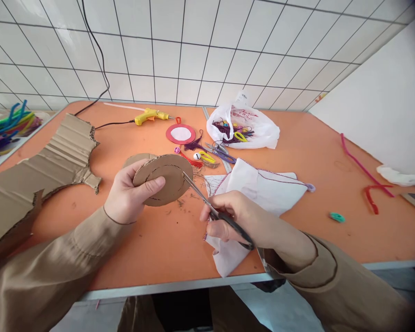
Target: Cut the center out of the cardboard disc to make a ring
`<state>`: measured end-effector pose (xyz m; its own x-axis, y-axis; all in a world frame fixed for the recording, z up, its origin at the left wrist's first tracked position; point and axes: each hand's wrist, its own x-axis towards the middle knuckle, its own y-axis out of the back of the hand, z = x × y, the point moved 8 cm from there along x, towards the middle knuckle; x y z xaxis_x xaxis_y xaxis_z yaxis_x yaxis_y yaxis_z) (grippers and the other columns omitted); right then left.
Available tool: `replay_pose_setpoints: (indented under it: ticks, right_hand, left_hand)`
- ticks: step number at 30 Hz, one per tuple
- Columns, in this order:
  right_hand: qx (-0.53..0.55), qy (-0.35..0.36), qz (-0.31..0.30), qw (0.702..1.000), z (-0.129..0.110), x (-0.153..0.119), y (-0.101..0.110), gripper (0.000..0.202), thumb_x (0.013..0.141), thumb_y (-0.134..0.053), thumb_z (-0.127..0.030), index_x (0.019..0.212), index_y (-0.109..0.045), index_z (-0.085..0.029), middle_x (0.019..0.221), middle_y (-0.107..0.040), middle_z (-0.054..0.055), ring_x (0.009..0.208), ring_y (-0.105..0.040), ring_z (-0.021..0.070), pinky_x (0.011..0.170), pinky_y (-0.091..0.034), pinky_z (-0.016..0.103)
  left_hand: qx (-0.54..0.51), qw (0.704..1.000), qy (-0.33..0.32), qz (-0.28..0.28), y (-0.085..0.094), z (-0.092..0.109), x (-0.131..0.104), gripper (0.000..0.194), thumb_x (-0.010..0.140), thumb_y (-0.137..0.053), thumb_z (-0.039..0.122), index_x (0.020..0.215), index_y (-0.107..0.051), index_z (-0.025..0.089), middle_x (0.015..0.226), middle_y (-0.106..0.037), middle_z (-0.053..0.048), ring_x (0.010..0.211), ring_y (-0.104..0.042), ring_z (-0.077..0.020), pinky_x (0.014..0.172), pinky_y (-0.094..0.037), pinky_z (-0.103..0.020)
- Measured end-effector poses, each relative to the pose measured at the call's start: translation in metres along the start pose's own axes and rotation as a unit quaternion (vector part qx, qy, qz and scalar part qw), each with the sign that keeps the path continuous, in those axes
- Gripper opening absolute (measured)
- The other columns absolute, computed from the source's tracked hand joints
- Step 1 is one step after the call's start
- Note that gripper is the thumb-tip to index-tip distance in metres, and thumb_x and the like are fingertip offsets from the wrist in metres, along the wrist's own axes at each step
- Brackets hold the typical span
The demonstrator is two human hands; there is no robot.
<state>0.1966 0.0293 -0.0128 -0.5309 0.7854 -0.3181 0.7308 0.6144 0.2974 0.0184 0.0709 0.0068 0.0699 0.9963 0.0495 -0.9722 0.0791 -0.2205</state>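
Observation:
My left hand point(129, 189) grips a round cardboard disc point(168, 184) by its left side, thumb on the face. A dark circle is drawn inside the disc's rim. Part of another cardboard piece point(136, 159) shows behind it. In my right hand point(231, 212) are scissors point(228, 221) with black handles, pointing up and left. Their tip touches the disc near the drawn line on its right side; whether it pierces the board I cannot tell. Under my right hand lies a white cloth point(266, 186) with dark red stitching along its edges.
Torn corrugated cardboard point(51, 161) covers the table's left. Behind the disc lie a yellow glue gun point(152, 116), a red-rimmed round piece point(180, 134), tassels point(195, 144), purple-handled pliers point(223, 154) and a white plastic bag point(259, 129) of trinkets. Pipe cleaners point(358, 161) lie at right.

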Motion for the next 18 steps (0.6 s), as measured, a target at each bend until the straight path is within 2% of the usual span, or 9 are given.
replay_pose_setpoints:
  ticks: [3, 5, 8, 11, 14, 16, 18]
  right_hand:
    - [-0.048, 0.002, 0.03, 0.998, -0.002, 0.0, 0.004, 0.035, 0.07, -0.078, -0.045, 0.074, -0.061, -0.014, 0.055, -0.05, -0.004, 0.05, -0.042, 0.0087, 0.047, -0.033, 0.022]
    - [-0.015, -0.002, -0.004, 1.0, -0.002, 0.0, 0.0, 0.039, 0.071, -0.074, -0.05, 0.077, -0.062, -0.014, 0.055, -0.05, -0.004, 0.048, -0.046, 0.0096, 0.046, -0.034, 0.022]
    - [0.032, -0.004, -0.044, 0.999, -0.001, -0.002, -0.003, 0.044, 0.073, -0.07, -0.056, 0.081, -0.062, -0.013, 0.058, -0.052, -0.003, 0.048, -0.051, 0.0111, 0.045, -0.037, 0.022]
    - [-0.021, -0.001, 0.001, 1.0, -0.001, -0.003, 0.001, 0.039, 0.073, -0.073, -0.051, 0.077, -0.062, -0.014, 0.055, -0.05, -0.004, 0.048, -0.043, 0.0091, 0.046, -0.034, 0.022]
    - [-0.112, -0.002, 0.063, 0.992, -0.003, -0.003, 0.007, 0.036, 0.07, -0.076, -0.046, 0.074, -0.061, -0.013, 0.051, -0.046, -0.005, 0.049, -0.036, 0.0088, 0.046, -0.029, 0.023]
    - [-0.122, -0.002, 0.066, 0.99, -0.004, -0.003, 0.006, 0.036, 0.071, -0.075, -0.046, 0.075, -0.062, -0.013, 0.052, -0.046, -0.005, 0.051, -0.036, 0.0095, 0.047, -0.03, 0.024]
    - [-0.091, 0.001, 0.04, 0.995, -0.004, -0.003, 0.002, 0.035, 0.073, -0.073, -0.047, 0.076, -0.062, -0.013, 0.056, -0.05, -0.003, 0.053, -0.04, 0.0104, 0.049, -0.033, 0.024]
  left_hand:
    - [-0.04, 0.999, 0.031, 0.009, -0.001, -0.005, -0.001, 0.024, 0.063, -0.083, 0.025, 0.084, -0.074, 0.019, 0.077, -0.072, -0.002, 0.069, -0.064, -0.0178, 0.063, -0.05, -0.028]
    - [-0.044, 0.998, 0.033, 0.007, -0.002, -0.006, -0.002, 0.024, 0.063, -0.082, 0.025, 0.084, -0.074, 0.019, 0.077, -0.072, -0.002, 0.07, -0.063, -0.0172, 0.064, -0.05, -0.028]
    - [-0.022, 1.0, 0.003, -0.014, -0.003, -0.003, -0.002, 0.021, 0.065, -0.082, 0.026, 0.082, -0.074, 0.019, 0.076, -0.07, -0.002, 0.075, -0.063, -0.019, 0.069, -0.05, -0.029]
    - [-0.003, 1.0, -0.014, -0.027, -0.004, -0.001, -0.003, 0.019, 0.065, -0.082, 0.028, 0.08, -0.074, 0.019, 0.075, -0.069, -0.003, 0.081, -0.063, -0.0206, 0.072, -0.05, -0.03]
    - [-0.01, 1.0, 0.008, -0.017, -0.003, -0.005, -0.003, 0.022, 0.064, -0.082, 0.028, 0.083, -0.074, 0.02, 0.077, -0.069, -0.002, 0.076, -0.063, -0.0186, 0.067, -0.049, -0.027]
    - [-0.025, 0.999, 0.018, -0.009, -0.003, -0.007, -0.003, 0.025, 0.064, -0.082, 0.027, 0.085, -0.074, 0.019, 0.078, -0.07, -0.002, 0.074, -0.062, -0.0177, 0.064, -0.049, -0.026]
    - [-0.032, 0.999, 0.014, -0.005, -0.004, -0.007, -0.004, 0.024, 0.064, -0.082, 0.026, 0.086, -0.074, 0.019, 0.077, -0.07, -0.002, 0.074, -0.062, -0.0172, 0.064, -0.048, -0.025]
